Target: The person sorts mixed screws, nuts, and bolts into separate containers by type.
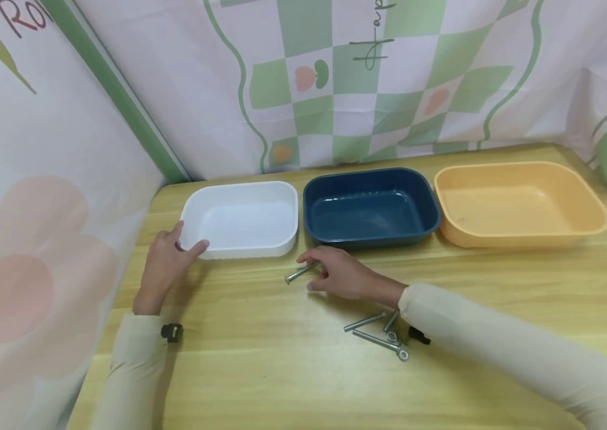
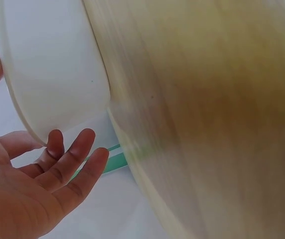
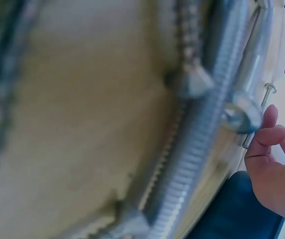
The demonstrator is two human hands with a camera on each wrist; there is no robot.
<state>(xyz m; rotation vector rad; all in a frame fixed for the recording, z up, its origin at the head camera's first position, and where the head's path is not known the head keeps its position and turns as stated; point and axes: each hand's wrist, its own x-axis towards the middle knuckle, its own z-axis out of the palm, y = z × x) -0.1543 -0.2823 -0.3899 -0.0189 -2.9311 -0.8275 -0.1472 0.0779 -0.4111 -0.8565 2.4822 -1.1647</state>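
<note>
At the near left corner of the white tray, my left hand grips the rim between thumb and index finger. The other fingers hang loosely curved beside the tray's end in the left wrist view. In front of the blue tray, my right hand pinches a silver bolt, whose head points left; part of its shank is hidden by the fingers. Behind that hand, near the sleeve, several more bolts lie in a loose group on the table, large and blurred in the right wrist view.
A dark blue tray and a yellow-orange tray continue the row to the right of the white one. They stand along the back of the wooden table. Patterned cloth hangs behind and at the left.
</note>
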